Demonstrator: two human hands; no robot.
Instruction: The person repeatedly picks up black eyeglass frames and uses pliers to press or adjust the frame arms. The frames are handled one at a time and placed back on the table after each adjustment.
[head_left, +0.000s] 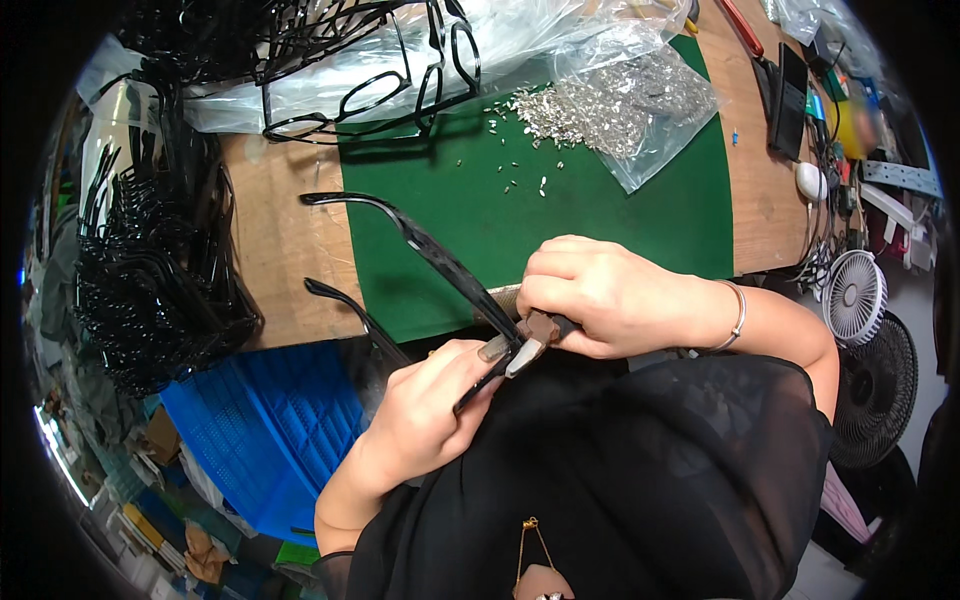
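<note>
My left hand is closed on a black glasses frame, gripping it near one hinge corner. The frame's two temple arms point up and to the left over the table edge. My right hand is wrapped around a pair of pliers, whose metal jaws are at the frame's corner beside my left fingertips. Most of the pliers' handle is hidden in my right fist. On the green mat beyond my hands lies a pile of small silvery pieces, spilling from a clear plastic bag.
More black glasses frames lie on plastic wrapping at the back left. A dense stack of them fills the left side. Below it stands a blue plastic crate. To the right are a phone, cables and a white fan.
</note>
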